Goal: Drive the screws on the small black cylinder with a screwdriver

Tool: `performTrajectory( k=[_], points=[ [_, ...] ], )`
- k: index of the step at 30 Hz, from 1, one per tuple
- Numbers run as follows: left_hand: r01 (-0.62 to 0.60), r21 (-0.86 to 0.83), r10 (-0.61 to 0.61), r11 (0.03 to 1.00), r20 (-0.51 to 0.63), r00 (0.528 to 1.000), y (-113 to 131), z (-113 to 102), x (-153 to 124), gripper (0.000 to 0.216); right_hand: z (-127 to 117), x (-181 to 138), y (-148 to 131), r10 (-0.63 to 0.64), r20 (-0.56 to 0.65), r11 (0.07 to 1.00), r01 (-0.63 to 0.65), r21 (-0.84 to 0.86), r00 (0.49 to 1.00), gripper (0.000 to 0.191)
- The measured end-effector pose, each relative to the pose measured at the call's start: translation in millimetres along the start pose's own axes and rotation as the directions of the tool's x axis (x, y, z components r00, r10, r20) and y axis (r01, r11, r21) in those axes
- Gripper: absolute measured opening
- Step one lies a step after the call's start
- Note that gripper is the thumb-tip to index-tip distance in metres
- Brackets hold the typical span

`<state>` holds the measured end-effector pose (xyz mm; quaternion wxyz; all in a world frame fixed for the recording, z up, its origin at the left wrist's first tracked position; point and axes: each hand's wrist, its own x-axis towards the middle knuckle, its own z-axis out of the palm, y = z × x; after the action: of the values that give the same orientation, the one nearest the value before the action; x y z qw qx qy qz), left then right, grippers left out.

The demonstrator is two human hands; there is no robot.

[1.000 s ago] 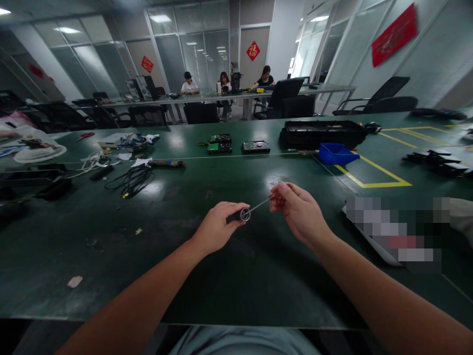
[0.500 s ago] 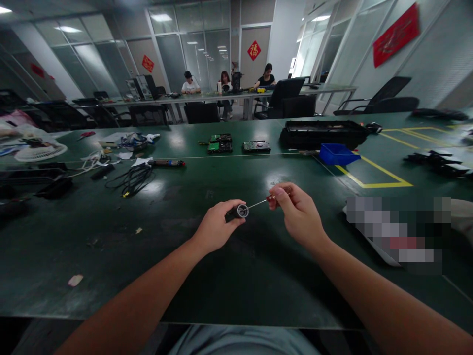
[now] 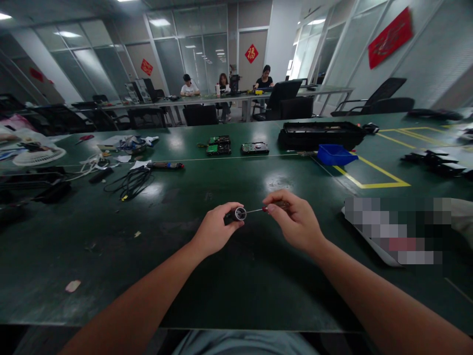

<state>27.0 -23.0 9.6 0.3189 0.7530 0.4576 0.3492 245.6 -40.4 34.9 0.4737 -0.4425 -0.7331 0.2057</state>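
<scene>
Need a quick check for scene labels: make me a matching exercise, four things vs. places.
Things:
1. thin-shafted tool
2. blue bin
3. dark tube
4. black cable

Places:
A. held in the left grip, open round end showing
B. coiled on the green table, beyond and to the left of both hands
C. held in the right grip, shaft pointing at an open round end
D. just in front of the long black casing

Pairs: 1-C; 2-D; 3-A; 4-B
</scene>
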Motion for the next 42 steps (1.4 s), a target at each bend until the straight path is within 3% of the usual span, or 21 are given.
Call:
performTrajectory(
  k=[7,13,18,21,24,26,30,34,42],
  points=[
    [-0.014,0.006,0.014,1.000,-0.010,1.000,-2.2,0.3,1.0,0.037,4.7,1.0,0.9,0.087,-0.009,0.990,-0.085,0.111,0.996,0.030],
    [-0.014,0.013,0.014,1.000,-0.009,1.000,-5.0,0.5,1.2,0.041,9.0,2.5,2.9,0.194,-0.065,0.938,-0.166,0.306,0.979,0.016],
    [-0.028,0.056,0.028,0.998,0.008,1.000,-5.4,-2.2,0.3,0.043,10.0,5.5,8.0,0.227,-0.040,0.887,-0.190,0.421,0.973,0.020],
    [-0.055,0.070,0.053,0.996,0.030,0.998,-5.5,-4.0,0.2,0.041,9.1,9.8,12.6,0.330,-0.011,0.786,-0.268,0.557,0.944,0.022],
    [-0.075,0.072,0.073,0.995,0.034,0.997,-5.9,-4.4,0.7,0.040,7.5,14.2,13.7,0.426,0.171,0.562,-0.408,0.720,0.889,0.024],
    [-0.082,0.079,0.080,0.994,0.026,0.996,-6.4,-4.2,1.1,0.041,7.6,15.6,12.5,0.448,0.191,0.510,-0.425,0.748,0.874,0.023],
    [-0.080,0.091,0.079,0.993,0.009,0.997,-6.7,-4.0,1.3,0.042,11.0,14.0,12.2,0.432,0.027,0.645,-0.330,0.689,0.902,0.023],
    [-0.075,0.106,0.076,0.992,-0.003,0.997,-5.8,-4.1,1.6,0.043,12.7,10.3,16.4,0.309,-0.088,0.815,-0.216,0.537,0.947,0.023],
    [-0.107,0.130,0.111,0.986,-0.022,0.994,-7.9,-3.8,2.6,0.042,9.0,-0.9,6.6,0.037,-0.002,0.989,-0.036,0.142,0.999,0.015]
  ],
)
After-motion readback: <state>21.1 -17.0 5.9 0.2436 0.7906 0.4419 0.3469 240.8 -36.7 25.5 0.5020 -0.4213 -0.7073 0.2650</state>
